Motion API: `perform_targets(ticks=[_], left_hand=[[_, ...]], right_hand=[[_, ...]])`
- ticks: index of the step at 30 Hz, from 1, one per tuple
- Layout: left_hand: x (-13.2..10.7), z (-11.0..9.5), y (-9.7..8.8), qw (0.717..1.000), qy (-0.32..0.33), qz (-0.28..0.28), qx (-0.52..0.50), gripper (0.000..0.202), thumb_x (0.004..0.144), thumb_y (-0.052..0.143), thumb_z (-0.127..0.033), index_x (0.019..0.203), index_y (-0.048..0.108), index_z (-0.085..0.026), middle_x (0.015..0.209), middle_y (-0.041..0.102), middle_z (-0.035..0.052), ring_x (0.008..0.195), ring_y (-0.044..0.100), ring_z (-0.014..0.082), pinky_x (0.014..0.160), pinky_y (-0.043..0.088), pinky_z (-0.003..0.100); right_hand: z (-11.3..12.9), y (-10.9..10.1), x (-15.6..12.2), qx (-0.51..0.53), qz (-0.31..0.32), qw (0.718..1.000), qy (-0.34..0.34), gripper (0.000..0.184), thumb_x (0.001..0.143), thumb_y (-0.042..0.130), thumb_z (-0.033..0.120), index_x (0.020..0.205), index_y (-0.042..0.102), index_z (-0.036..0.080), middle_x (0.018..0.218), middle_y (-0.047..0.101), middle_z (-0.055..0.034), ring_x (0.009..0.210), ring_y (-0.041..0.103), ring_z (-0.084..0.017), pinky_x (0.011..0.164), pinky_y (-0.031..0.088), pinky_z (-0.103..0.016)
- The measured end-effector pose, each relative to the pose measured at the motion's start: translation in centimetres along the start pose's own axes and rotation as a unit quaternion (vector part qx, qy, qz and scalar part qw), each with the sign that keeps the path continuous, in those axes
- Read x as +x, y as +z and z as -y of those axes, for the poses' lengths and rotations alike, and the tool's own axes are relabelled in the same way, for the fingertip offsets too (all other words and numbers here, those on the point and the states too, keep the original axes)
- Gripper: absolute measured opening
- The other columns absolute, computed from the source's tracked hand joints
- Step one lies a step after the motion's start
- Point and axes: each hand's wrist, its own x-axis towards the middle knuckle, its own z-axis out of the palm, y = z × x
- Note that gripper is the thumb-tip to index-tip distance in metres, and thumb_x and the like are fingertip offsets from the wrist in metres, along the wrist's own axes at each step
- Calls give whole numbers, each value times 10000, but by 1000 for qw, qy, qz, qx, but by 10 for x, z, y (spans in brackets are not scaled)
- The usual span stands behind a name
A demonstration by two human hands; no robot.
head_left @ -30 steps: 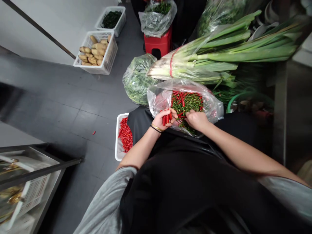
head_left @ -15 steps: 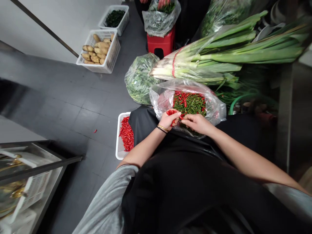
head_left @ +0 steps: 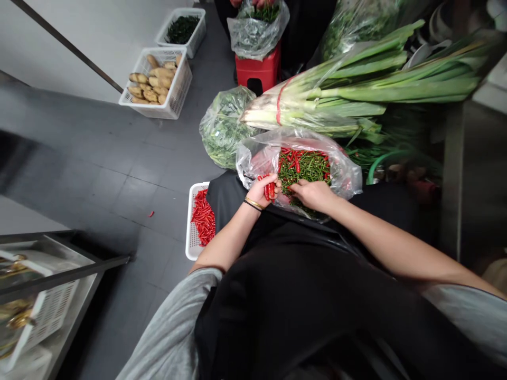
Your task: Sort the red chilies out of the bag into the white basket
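My left hand [head_left: 264, 191] is closed around several red chili peppers [head_left: 270, 191], whose ends poke out between the fingers. Just right of it, my right hand [head_left: 315, 195] has its fingertips pinched together among the chilies, with a bit of red showing at the tips. Both hands are at the near side of an open clear plastic bag [head_left: 348, 177] on my lap. Inside lie red chilies and a mass of green stems [head_left: 311, 166]. At lower left, a white basket [head_left: 191, 245] holds loose red chilies [head_left: 204, 219], partly covered by the dark apron.
Leeks [head_left: 301, 103] tied with a red band lie beyond the bag, beside bagged greens [head_left: 225, 126]. A red stool [head_left: 261, 68] carries another bag, with another person's hands at it. A potato crate [head_left: 174, 100] stands upper left. A metal rack [head_left: 79, 295] is at left.
My left hand has drawn a little left, away from my right hand, keeping its chilies. My right fingertips have dipped to the chilies in the bag.
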Motion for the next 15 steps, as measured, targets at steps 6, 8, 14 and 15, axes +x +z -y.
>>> perform_targets(ticks=[6,8,14,15], left_hand=[[-1,4,-3,998,-1,-17,54,317,641,808,-280,740,538,-145,573,567,-26,429,465,61,379,232,165],[2,9,-3,995,15,-26,98,349,585,843,-274,765,578,-137,536,557,-38,409,441,54,384,222,171],[12,30,9,974,23,0,227,340,527,878,-269,684,631,-96,492,557,-29,397,409,35,404,241,185],[11,32,10,974,1,8,227,336,544,871,-287,638,606,-102,461,521,-36,375,378,31,389,214,189]], right_hand=[[1,13,38,100,-45,994,-13,288,943,422,215,984,696,137,1042,687,-157,878,665,-210,700,449,-275],[-13,9,35,233,-93,968,16,263,934,459,281,954,687,151,974,704,-115,820,660,-195,700,463,-275],[-15,-7,7,396,-130,909,1,284,930,439,378,941,622,161,781,655,-70,687,610,-189,640,458,-289],[-9,-7,5,341,-157,927,-9,278,934,424,353,929,620,156,842,657,-98,755,617,-208,674,457,-302]])
